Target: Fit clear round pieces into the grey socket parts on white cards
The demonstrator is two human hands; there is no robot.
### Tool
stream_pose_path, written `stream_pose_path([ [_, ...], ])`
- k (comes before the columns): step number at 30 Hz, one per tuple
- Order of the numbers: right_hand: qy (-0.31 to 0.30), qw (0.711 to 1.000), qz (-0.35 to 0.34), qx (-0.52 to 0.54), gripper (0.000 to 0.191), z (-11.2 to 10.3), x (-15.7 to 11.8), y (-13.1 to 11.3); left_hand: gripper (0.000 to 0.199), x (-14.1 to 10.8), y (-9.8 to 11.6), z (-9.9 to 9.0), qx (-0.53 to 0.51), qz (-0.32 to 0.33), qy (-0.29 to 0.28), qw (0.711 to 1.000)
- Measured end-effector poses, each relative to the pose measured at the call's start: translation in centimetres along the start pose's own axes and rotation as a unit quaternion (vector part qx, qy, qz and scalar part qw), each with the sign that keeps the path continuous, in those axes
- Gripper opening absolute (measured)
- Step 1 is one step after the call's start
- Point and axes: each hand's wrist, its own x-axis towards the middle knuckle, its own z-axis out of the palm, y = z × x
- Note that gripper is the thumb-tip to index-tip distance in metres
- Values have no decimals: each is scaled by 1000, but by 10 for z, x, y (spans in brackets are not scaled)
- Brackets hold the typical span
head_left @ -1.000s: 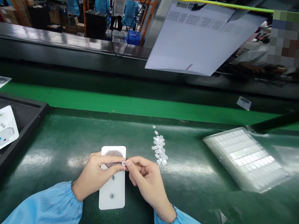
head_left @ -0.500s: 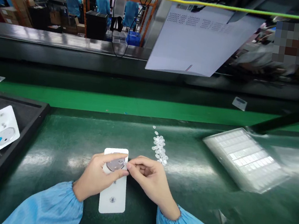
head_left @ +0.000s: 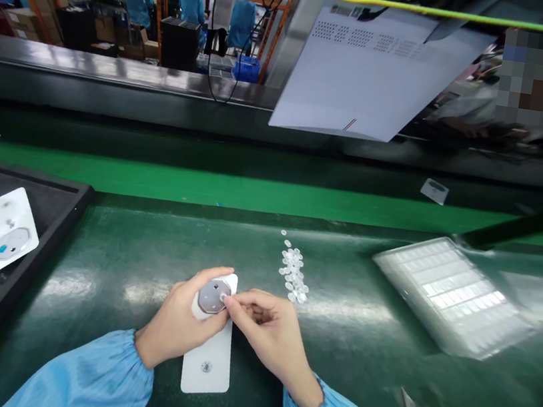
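Note:
A white card with rounded corners [head_left: 213, 377] lies upright on the green table, a grey disc [head_left: 212, 295] near its far end. My left hand [head_left: 185, 316] wraps round the disc and the card's edges, thumb and fingers on either side. My right hand [head_left: 260, 320] pinches a small clear round piece [head_left: 223, 298] at the disc's right side, its other fingers curled. Beyond my right hand lies a pile of small clear round pieces [head_left: 294, 271].
A black tray [head_left: 66, 191] at the left holds another white card [head_left: 10, 214]. A clear plastic tray of pale pieces [head_left: 461, 291] lies at the right. A white panel [head_left: 355, 74] hangs above the far edge. People in blue sit far behind.
The fingers of my left hand have shifted, showing more of the disc. My right fingertips have moved slightly left over the disc. The whole view has shifted a little.

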Motion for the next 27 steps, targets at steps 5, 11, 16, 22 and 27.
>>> stream_pose_path([
  [5,0,1000,19,2,37,2,0,1,55,-1,-2,0,0,-14,-3,1000],
  [11,9,999,37,-14,39,4,-1,2,64,-2,-1,0,-36,-18,-10,999],
  [16,8,998,57,-9,43,1,5,-2,86,-2,-2,-2,-183,-39,-27,982],
  [22,7,996,75,46,44,-2,13,-4,97,0,-1,-3,-256,-93,-20,962],
  [27,-67,987,70,127,55,-5,10,0,100,5,1,-3,-314,-145,-7,938],
])
